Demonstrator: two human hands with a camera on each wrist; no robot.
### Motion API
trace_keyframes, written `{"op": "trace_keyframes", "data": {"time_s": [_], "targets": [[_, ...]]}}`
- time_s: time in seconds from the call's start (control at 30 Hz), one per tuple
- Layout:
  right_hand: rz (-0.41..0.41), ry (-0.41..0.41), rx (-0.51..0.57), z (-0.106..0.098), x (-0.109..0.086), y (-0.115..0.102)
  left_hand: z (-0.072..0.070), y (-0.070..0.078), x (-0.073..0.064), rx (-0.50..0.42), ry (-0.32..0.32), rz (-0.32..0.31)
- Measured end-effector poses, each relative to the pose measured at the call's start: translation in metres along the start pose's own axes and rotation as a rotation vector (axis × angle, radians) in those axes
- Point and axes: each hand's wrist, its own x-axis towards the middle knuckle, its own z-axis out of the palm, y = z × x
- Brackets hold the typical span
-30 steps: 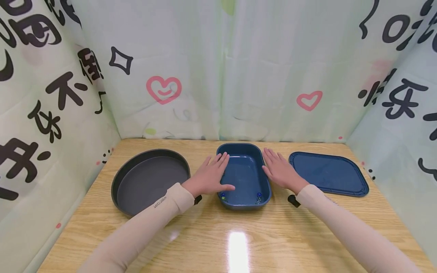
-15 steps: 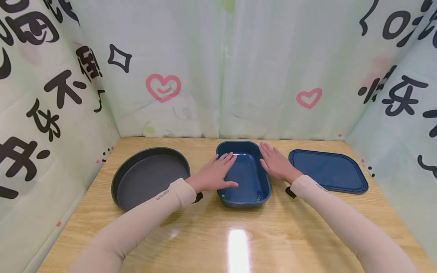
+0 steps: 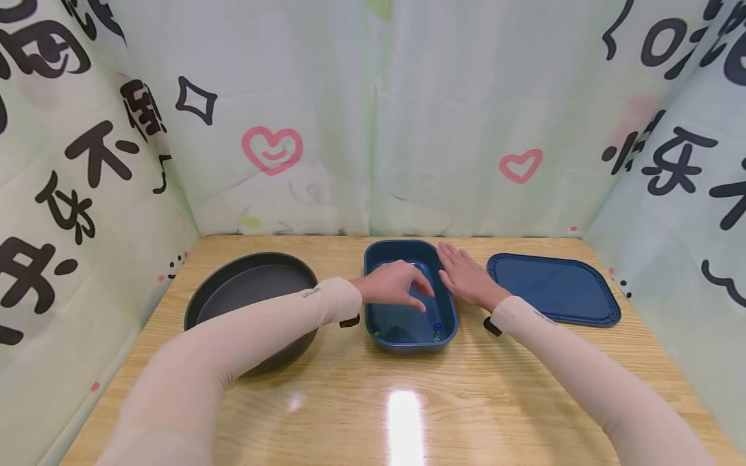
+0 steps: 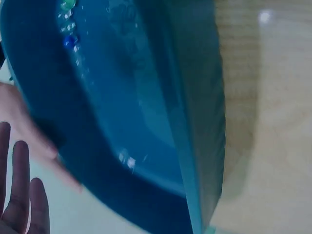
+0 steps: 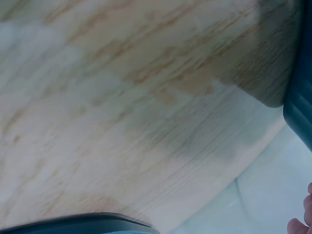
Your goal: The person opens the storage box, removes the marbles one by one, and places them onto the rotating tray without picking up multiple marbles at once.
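Note:
A deep blue rectangular container (image 3: 373, 310) stands mid-table. My left hand (image 3: 393, 283) hovers over its inside, fingers loosely bent downward and holding nothing. Its fingers (image 4: 20, 183) show at the lower left of the left wrist view. My right hand (image 3: 464, 275) lies along the container's right rim with straight fingers; some fingertips (image 5: 297, 226) appear at the edge of the right wrist view. Small glassy marbles lie inside the container, including a green one (image 4: 68, 4), a blue one (image 4: 69, 42) and clear ones (image 4: 127, 160). The container's ribbed side (image 5: 301, 105) shows in the right wrist view.
A round dark grey pan (image 3: 195, 304) stands to the left, partly behind my left sleeve. To the right lies a flat blue lid (image 3: 553, 288). The wooden table (image 3: 326, 414) ends at a printed curtain (image 3: 338, 188) behind and at both sides.
My left hand has moved right from the container's left rim to over its middle, its spread fingers now bending downward. My right hand stays at the right rim, shifted slightly.

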Motion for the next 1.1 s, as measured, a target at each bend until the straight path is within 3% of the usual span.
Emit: {"op": "trace_keyframes", "data": {"time_s": [0.2, 0.33, 0.7, 1.1], "targets": [[-0.005, 0.003, 0.007, 0.000, 0.000, -0.002, 0.016, -0.001, 0.021, -0.207, -0.050, -0.009], [0.000, -0.002, 0.019, -0.001, 0.000, -0.004, 0.021, -0.001, 0.030, -0.266, -0.082, -0.046], [-0.001, -0.003, 0.001, -0.001, 0.000, -0.003, 0.032, -0.007, 0.047, -0.194, -0.168, -0.098], [0.002, 0.007, -0.018, -0.002, -0.001, -0.002, 0.056, -0.005, 0.057, -0.077, -0.235, -0.116]]}}
